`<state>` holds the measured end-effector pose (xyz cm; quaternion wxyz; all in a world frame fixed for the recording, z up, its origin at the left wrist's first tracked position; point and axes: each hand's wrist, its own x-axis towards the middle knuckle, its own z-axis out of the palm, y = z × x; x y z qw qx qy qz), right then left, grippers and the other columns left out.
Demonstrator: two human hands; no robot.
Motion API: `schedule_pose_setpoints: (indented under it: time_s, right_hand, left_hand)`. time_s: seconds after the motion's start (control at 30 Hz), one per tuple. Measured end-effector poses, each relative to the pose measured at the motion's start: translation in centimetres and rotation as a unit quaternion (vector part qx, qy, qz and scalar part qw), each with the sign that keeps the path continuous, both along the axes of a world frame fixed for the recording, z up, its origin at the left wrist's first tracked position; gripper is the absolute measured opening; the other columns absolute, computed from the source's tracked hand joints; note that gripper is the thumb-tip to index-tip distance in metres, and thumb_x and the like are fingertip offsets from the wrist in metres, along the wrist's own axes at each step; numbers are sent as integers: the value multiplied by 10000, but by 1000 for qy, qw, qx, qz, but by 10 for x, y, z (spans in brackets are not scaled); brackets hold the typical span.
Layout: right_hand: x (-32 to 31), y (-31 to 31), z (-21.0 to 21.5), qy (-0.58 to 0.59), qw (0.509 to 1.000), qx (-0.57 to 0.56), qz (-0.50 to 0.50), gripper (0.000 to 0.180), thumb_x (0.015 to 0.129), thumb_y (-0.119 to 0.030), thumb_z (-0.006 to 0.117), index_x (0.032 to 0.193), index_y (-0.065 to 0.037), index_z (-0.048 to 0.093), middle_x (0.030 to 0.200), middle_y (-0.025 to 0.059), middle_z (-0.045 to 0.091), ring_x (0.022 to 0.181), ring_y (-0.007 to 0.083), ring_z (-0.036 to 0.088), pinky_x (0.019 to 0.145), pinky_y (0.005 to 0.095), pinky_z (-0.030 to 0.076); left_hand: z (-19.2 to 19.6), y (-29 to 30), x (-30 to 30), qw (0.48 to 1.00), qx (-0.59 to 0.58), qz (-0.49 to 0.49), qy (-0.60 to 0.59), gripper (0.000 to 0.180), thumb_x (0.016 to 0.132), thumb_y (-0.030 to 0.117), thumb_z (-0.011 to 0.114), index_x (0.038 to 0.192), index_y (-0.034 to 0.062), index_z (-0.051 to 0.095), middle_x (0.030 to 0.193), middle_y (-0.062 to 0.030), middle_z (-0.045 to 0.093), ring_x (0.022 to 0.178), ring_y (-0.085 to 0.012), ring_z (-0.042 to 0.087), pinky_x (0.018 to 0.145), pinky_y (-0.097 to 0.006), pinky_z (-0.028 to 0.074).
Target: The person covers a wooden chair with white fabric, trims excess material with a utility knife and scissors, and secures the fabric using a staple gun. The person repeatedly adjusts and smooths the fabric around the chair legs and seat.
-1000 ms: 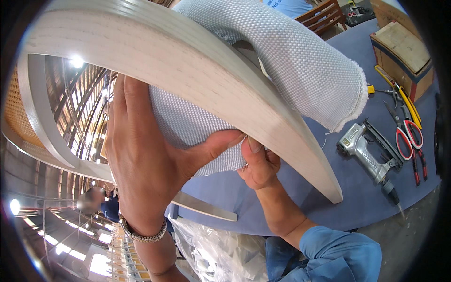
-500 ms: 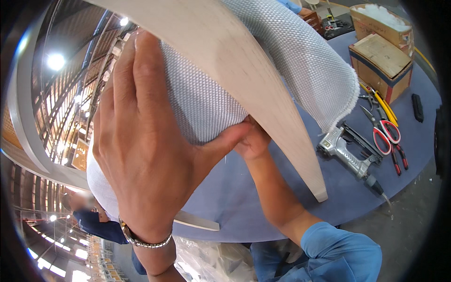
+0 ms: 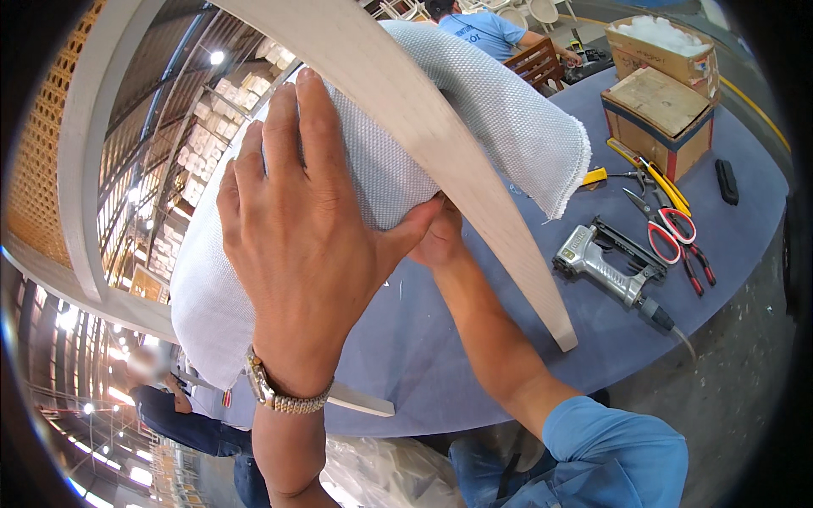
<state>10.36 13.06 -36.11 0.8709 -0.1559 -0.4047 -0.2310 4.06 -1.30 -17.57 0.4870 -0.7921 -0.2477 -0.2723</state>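
Note:
A pale wooden chair frame lies tipped over in front of me, its curved leg [image 3: 474, 178] running down to the right. Light grey woven fabric [image 3: 377, 161] wraps the seat part, and a loose flap [image 3: 517, 118] of it hangs beyond the leg. My left hand [image 3: 296, 212], with a metal watch [image 3: 288, 398] at its wrist, rests flat on the fabric, fingers stretched and thumb toward the right hand. My right hand [image 3: 440, 241] is curled at the fabric's lower edge beside the leg; its fingertips are hidden.
On the blue-grey table [image 3: 474, 356] lie a staple gun [image 3: 605, 267] with hose, red-handled scissors [image 3: 665, 229], pliers [image 3: 699, 271], yellow cutters [image 3: 652, 173] and a black object [image 3: 727, 182]. Cardboard boxes [image 3: 660, 118] stand behind. A cane panel [image 3: 42, 144] is at left. Two people are nearby.
My left hand has drawn back a little and lies flatter on the fabric. My right hand stays at the fabric edge. The view has shifted, showing more of the cane panel and a co-worker.

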Motion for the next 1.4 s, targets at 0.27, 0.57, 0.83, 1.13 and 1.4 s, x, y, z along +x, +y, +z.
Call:
schedule_pose_setpoints:
  time_s: [0.27, 0.57, 0.83, 1.13, 1.4]
  right_hand:
    - [-17, -28, 20, 96, 929, -66, 350, 228, 940, -211, 577, 1006, -9, 662, 893, 90, 668, 756, 205, 620, 681, 330, 509]
    - [17, -161, -44, 49, 663, -279, 693, 351, 1022, -321, 524, 1073, 6, 639, 862, 89, 645, 703, 167, 601, 645, 294, 493]
    - [150, -314, -109, -21, 786, -541, 297, 213, 853, -46, 689, 1060, 3, 679, 911, 99, 692, 855, 164, 667, 778, 312, 526]
    - [174, -266, -141, -142, 644, -735, -157, 394, 784, -196, 774, 1137, -77, 646, 1164, 114, 646, 1113, 321, 582, 948, 482, 459]
    - [198, -245, -124, -138, 591, -781, -144, 469, 790, -295, 751, 1186, -66, 644, 1068, 116, 696, 1061, 345, 632, 906, 524, 450]
  left_hand:
    - [-14, -1, 2, 998, 27, 23, -58, 1121, 529, 476, 891, 1446, 38, 417, 1343, -149, 545, 1186, -353, 549, 969, -470, 430]
    - [-26, -1, 5, 993, 27, 16, -116, 1114, 539, 462, 899, 1477, 110, 413, 1356, -96, 523, 1219, -307, 515, 974, -504, 380]
    - [-25, 1, 4, 991, 40, -26, -126, 1119, 509, 511, 920, 1458, 146, 453, 1349, -147, 530, 1218, -360, 527, 967, -552, 397]
    - [-25, -3, -2, 990, 34, -49, -130, 1078, 518, 536, 905, 1435, 161, 482, 1331, -164, 534, 1198, -374, 529, 971, -575, 395]
    - [-24, 0, 2, 991, 31, -26, -130, 1153, 585, 576, 862, 1505, 85, 371, 1381, -170, 515, 1234, -376, 514, 994, -591, 379]
